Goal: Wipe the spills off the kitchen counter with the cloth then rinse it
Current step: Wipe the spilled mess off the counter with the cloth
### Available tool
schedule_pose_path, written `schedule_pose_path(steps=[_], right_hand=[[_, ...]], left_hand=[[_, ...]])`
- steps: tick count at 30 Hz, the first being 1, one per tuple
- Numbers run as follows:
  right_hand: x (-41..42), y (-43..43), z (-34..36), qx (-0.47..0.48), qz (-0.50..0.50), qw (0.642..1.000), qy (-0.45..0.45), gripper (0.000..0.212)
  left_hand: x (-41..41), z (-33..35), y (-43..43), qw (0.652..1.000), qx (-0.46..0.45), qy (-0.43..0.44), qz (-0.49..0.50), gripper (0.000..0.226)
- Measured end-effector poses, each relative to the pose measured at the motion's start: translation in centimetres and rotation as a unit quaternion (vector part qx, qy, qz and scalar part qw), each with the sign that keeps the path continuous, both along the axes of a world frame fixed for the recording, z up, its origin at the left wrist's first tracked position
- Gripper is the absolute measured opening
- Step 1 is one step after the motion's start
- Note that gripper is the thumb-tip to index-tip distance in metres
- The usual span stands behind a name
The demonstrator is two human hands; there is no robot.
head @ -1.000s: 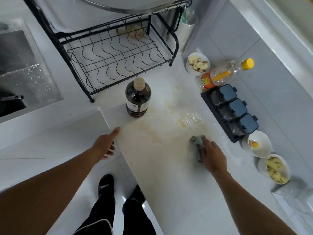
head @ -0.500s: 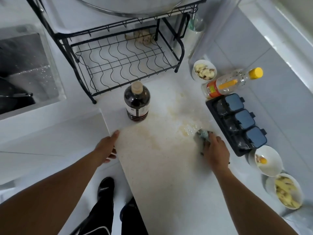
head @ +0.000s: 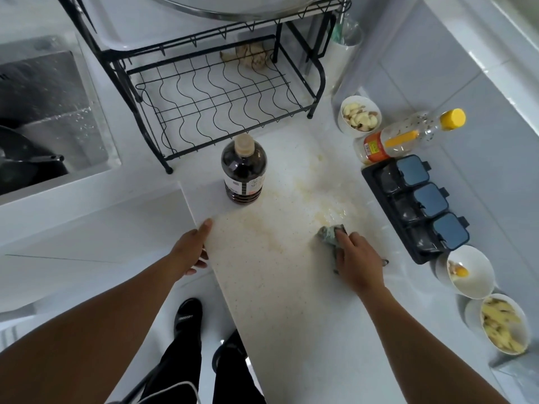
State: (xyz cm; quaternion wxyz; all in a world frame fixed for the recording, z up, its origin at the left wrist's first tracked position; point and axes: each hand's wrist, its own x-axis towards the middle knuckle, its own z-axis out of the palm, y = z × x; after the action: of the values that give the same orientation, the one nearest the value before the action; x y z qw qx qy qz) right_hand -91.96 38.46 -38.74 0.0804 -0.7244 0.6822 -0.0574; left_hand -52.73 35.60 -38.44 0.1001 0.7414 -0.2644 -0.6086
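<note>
A white speckled table [head: 291, 301] runs between a black wire rack [head: 215, 100] and a row of bowls, its middle smeared with yellowish spills [head: 329, 205]. The right hand [head: 357, 260] presses a crumpled green cloth [head: 329, 234] at the wet patch's near edge, fingers curved over it; the left hand [head: 191, 249] rests, fingers straight, on the table's edge. Wiping looks barely begun; the rinse at the sink [head: 52, 112] remains. A dark bottle [head: 243, 170] and a condiment box [head: 414, 205] hem the stain.

Speckled white stone-look counter [head: 280, 287], smooth with a wet yellowish sheen; crumpled greenish cloth [head: 331, 235]; matt black wire rack [head: 215, 109]; glossy dark plastic bottle [head: 243, 173]; glazed white bowls [head: 472, 272]
</note>
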Motion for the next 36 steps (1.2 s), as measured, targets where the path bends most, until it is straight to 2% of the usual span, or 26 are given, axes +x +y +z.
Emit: schedule_pose_path(steps=[1, 4, 5, 8, 9, 12, 13, 14, 16, 17, 18, 20, 21, 22, 25, 26, 27, 29, 30, 31, 33, 34, 35, 36], right_hand=[[-0.4, -0.2, 0.1, 0.013, -0.02, 1.0, -0.007, 0.036], [0.1, -0.3, 0.3, 0.014, -0.249, 0.967, -0.058, 0.037], [0.9, 0.0, 0.4, 0.004, -0.24, 0.97, -0.047, 0.037], [2.2, 1.6, 0.2, -0.016, -0.034, 0.999, -0.013, 0.035], [1.8, 1.7, 0.2, -0.009, -0.02, 1.0, -0.008, 0.035], [2.1, 1.6, 0.5, 0.008, -0.223, 0.974, -0.046, 0.034], [2.9, 1.7, 0.6, 0.005, -0.238, 0.97, -0.044, 0.034], [3.8, 2.0, 0.6, 0.005, -0.2, 0.979, -0.038, 0.035], [4.7, 2.6, 0.6, 0.005, -0.032, 0.999, -0.018, 0.035], [4.4, 2.6, 0.5, 0.008, 0.012, 1.0, -0.015, 0.035], [4.0, 2.6, 0.6, 0.023, -0.016, 0.999, -0.026, 0.035], [4.2, 2.5, 0.7, 0.02, -0.2, 0.977, -0.072, 0.034], [5.0, 2.6, 0.8, 0.011, -0.255, 0.964, -0.071, 0.033], [6.0, 2.8, 0.9, 0.002, -0.244, 0.969, -0.051, 0.032], [7.1, 3.7, 0.5, -0.005, -0.023, 1.0, -0.004, 0.034], [6.7, 3.5, 0.5, 0.001, -0.018, 1.0, 0.0, 0.035], [6.6, 3.3, 0.7, 0.015, -0.08, 0.996, -0.019, 0.034], [7.3, 3.2, 0.9, 0.015, -0.253, 0.966, -0.051, 0.032], [8.2, 3.2, 0.9, 0.01, -0.254, 0.966, -0.047, 0.031], [9.3, 3.4, 0.8, 0.005, -0.195, 0.98, -0.041, 0.03], [10.1, 4.1, 0.5, -0.016, -0.015, 1.0, -0.006, 0.031], [9.9, 4.1, 0.5, -0.019, 0.01, 1.0, 0.005, 0.031], [9.7, 4.0, 0.6, -0.006, -0.036, 0.999, -0.005, 0.031], [9.9, 3.9, 0.7, -0.005, -0.127, 0.991, -0.029, 0.032]], left_hand=[[0.1, 0.0, 0.0, 1.0, 0.0, 0.0, -0.004, 0.07], [0.3, 0.1, -0.2, 1.0, -0.001, 0.002, -0.017, 0.074], [0.3, 0.1, -0.2, 1.0, -0.001, 0.004, -0.019, 0.073], [0.4, 0.3, -0.3, 1.0, 0.001, 0.007, -0.022, 0.068], [0.5, 0.3, -0.2, 1.0, 0.002, 0.007, -0.023, 0.068], [0.5, 0.2, -0.3, 1.0, -0.005, 0.008, -0.028, 0.07], [0.5, 0.2, -0.3, 1.0, -0.006, 0.009, -0.029, 0.071], [0.5, 0.1, -0.3, 0.999, -0.007, 0.01, -0.031, 0.072], [0.5, 0.0, -0.3, 0.999, -0.005, 0.011, -0.033, 0.073], [0.6, 0.0, -0.3, 0.999, -0.005, 0.011, -0.035, 0.073], [0.7, -0.1, -0.4, 0.999, -0.006, 0.013, -0.037, 0.073], [0.9, -0.3, -0.5, 0.999, -0.01, 0.015, -0.042, 0.073], [0.9, -0.3, -0.5, 0.999, -0.01, 0.017, -0.042, 0.073], [1.0, -0.4, -0.5, 0.999, -0.01, 0.019, -0.042, 0.073], [1.0, -0.4, -0.5, 0.999, -0.007, 0.026, -0.043, 0.073], [1.0, -0.4, -0.5, 0.999, -0.007, 0.028, -0.043, 0.073], [1.1, -0.5, -0.5, 0.999, -0.008, 0.029, -0.045, 0.073], [1.2, -0.6, -0.6, 0.998, -0.01, 0.029, -0.048, 0.073], [1.3, -0.6, -0.6, 0.998, -0.011, 0.031, -0.048, 0.072], [1.3, -0.6, -0.5, 0.998, -0.01, 0.032, -0.048, 0.072], [1.3, -0.6, -0.6, 0.998, -0.009, 0.032, -0.049, 0.073], [1.3, -0.6, -0.6, 0.998, -0.009, 0.033, -0.05, 0.073], [1.4, -0.6, -0.6, 0.998, -0.009, 0.034, -0.052, 0.073], [1.5, -0.6, -0.6, 0.998, -0.009, 0.035, -0.053, 0.072]])
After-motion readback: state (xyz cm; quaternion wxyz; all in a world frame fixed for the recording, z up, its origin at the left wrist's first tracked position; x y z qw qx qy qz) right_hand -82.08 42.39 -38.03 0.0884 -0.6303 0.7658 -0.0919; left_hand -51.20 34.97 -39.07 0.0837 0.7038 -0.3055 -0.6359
